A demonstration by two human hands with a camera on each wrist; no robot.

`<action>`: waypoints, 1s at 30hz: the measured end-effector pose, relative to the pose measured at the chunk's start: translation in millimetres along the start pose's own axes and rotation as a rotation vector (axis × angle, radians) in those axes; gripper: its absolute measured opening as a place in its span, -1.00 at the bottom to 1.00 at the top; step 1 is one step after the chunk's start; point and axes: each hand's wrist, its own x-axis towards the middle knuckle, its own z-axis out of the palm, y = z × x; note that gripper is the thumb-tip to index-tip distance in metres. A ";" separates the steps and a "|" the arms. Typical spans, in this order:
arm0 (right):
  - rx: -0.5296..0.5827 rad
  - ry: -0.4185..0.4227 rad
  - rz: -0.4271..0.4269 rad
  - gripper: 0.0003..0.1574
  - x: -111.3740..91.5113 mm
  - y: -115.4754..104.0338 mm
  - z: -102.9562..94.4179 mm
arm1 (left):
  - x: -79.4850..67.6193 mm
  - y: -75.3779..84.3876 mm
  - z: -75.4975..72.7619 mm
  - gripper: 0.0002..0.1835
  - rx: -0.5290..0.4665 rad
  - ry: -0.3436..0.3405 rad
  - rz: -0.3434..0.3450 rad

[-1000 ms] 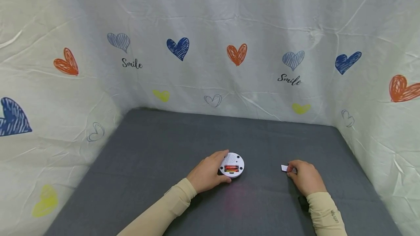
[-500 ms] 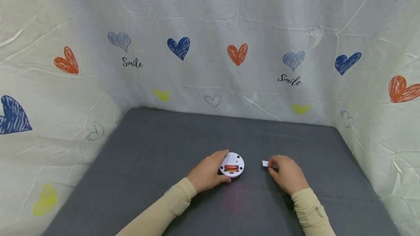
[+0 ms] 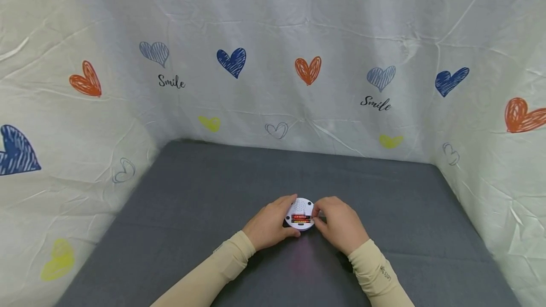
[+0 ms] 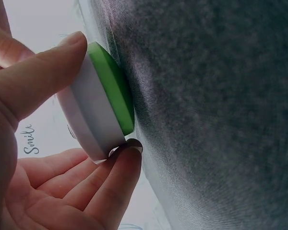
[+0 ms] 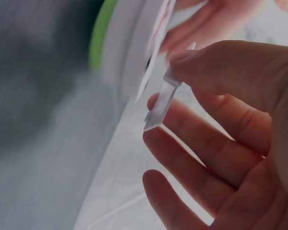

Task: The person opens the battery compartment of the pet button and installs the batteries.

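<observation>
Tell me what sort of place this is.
Probably a screened-off work or recording space: a gray tabletop, white sheeting printed with hearts around its back and sides, and a round device in the left hand.

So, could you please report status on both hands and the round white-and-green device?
Left hand gripping device. Right hand pinching small white plastic piece close by. Red cylindrical batteries exposed in device. Nothing visibly in the way.

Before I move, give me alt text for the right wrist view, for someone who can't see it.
The right hand holds a small, flat, pale piece at its thumb tip, beside a white device whose green side faces the grey surface. Part of the left hand shows, blurred, beyond the device.
</observation>
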 end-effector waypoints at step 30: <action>0.022 0.070 -0.068 -0.75 0.2 -29.1 21.8 | -0.3 -4.0 0.5 -0.04 0.009 0.030 0.077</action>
